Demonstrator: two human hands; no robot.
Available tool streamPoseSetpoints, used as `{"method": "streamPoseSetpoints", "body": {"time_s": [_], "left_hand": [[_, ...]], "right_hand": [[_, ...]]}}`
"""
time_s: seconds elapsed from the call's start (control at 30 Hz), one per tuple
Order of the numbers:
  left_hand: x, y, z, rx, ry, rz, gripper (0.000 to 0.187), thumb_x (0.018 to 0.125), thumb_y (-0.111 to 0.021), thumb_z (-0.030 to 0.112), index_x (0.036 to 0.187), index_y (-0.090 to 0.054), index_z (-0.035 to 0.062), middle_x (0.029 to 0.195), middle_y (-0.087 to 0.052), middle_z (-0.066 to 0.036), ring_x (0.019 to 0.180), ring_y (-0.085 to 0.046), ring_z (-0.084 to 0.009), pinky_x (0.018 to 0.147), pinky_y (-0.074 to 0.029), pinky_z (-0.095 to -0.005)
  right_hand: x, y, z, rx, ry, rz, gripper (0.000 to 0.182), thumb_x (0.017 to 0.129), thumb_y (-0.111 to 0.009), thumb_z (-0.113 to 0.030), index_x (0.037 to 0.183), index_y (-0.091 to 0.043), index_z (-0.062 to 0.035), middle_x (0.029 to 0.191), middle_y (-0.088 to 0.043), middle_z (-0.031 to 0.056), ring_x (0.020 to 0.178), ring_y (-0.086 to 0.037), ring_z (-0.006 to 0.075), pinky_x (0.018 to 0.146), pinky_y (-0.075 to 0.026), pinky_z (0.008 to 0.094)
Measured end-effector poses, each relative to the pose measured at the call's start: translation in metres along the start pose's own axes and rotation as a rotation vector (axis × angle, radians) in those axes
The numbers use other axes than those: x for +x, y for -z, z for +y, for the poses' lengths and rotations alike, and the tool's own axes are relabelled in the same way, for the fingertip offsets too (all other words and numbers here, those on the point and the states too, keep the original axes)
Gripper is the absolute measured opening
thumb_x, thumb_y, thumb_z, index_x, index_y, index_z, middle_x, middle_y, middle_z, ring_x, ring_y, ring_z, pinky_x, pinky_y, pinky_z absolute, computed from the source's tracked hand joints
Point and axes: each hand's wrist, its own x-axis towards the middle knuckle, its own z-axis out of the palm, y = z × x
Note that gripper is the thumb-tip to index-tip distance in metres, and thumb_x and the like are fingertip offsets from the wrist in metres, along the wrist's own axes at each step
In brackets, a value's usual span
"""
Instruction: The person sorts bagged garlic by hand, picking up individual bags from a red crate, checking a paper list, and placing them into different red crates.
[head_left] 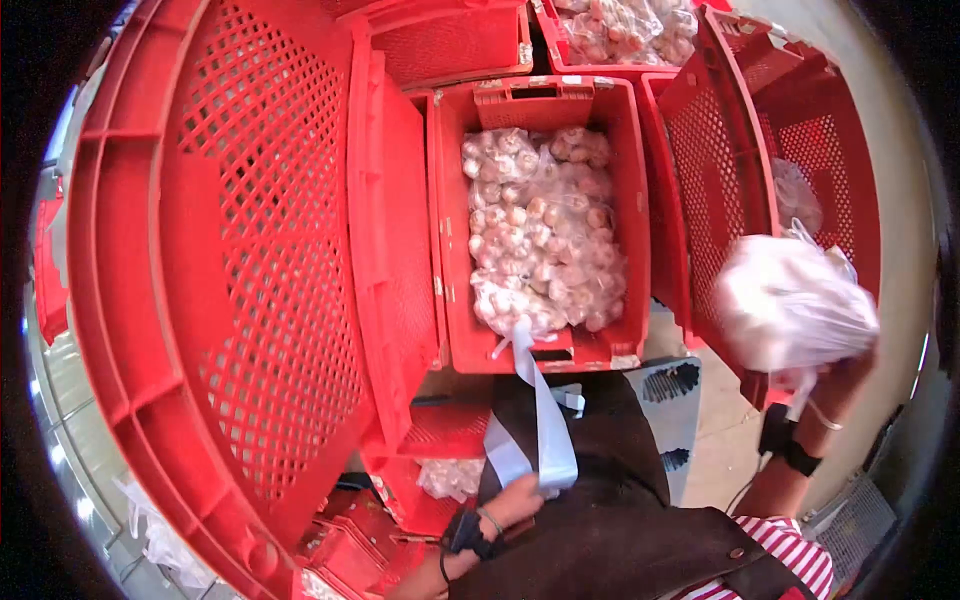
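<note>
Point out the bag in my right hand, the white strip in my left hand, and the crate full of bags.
Plastic bag (795, 305), head view, middle of its bulge.
White strip (548, 420), head view, midway along it.
Red crate (540, 105), head view, far wall.

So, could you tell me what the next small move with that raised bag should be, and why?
Probably lower the bag from the right hand into the middle crate. That crate already holds similar filled bags, and the bag is held up beside it, over a tilted crate. The left hand is down at the apron, holding white strips.
</note>
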Motion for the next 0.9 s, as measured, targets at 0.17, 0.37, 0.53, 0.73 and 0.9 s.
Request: {"method": "streamPoseSetpoints", "body": {"time_s": [0.17, 0.37, 0.53, 0.73, 0.9], "left_hand": [[0.015, 0.036, 0.054, -0.163, 0.137, 0.353, 0.027, 0.082, -0.061, 0.019, 0.1, -0.062, -0.0007, 0.083, -0.064, -0.005, 0.073, -0.058, -0.0105, 0.066, -0.047, -0.0277], [0.042, 0.067, 0.119, -0.642, -0.083, 0.5, 0.023, 0.086, -0.059, 0.017, 0.098, -0.062, -0.0025, 0.086, -0.063, -0.003, 0.073, -0.058, -0.0082, 0.066, -0.048, -0.0242], [0.05, 0.07, 0.118, -0.83, -0.147, 0.415, 0.029, 0.091, -0.052, 0.026, 0.097, -0.06, -0.0015, 0.086, -0.061, -0.002, 0.074, -0.056, -0.0073, 0.064, -0.045, -0.0228], [0.035, 0.076, 0.097, -0.768, -0.199, 0.403, 0.021, 0.089, -0.052, 0.016, 0.101, -0.057, -0.0003, 0.087, -0.06, -0.002, 0.079, -0.055, -0.0097, 0.069, -0.046, -0.0264], [0.022, 0.089, 0.073, -0.329, -0.167, 0.363, 0.024, 0.081, -0.054, 0.005, 0.105, -0.053, -0.0011, 0.087, -0.062, -0.007, 0.081, -0.056, -0.0117, 0.074, -0.046, -0.0295]], "right_hand": [[0.067, 0.107, -0.024, -0.141, 0.129, -0.015, 0.042, 0.087, -0.053, -0.038, 0.114, -0.053, -0.0054, 0.1, -0.06, 0.0058, 0.084, -0.056, 0.0123, 0.072, -0.046, 0.0248], [-0.042, 0.007, 0.071, -0.637, 0.262, -0.592, 0.051, 0.075, -0.066, -0.004, 0.122, -0.046, -0.0006, 0.122, -0.051, 0.0122, 0.114, -0.047, 0.0209, 0.093, -0.04, 0.0333], [-0.147, -0.074, 0.127, -0.488, 0.498, -1.434, 0.04, 0.065, -0.069, -0.002, 0.103, -0.058, -0.0035, 0.104, -0.057, 0.0146, 0.095, -0.055, 0.0315, 0.081, -0.046, 0.0358], [-0.161, -0.075, 0.181, -0.498, 0.402, -1.429, 0.034, 0.066, -0.068, -0.001, 0.099, -0.06, -0.0029, 0.089, -0.061, 0.0134, 0.082, -0.06, 0.0301, 0.07, -0.049, 0.0353], [-0.167, -0.089, 0.192, -0.446, 0.289, -1.487, 0.02, 0.07, -0.066, -0.002, 0.09, -0.063, -0.0016, 0.08, -0.062, 0.015, 0.073, -0.061, 0.0309, 0.065, -0.05, 0.035]]}}
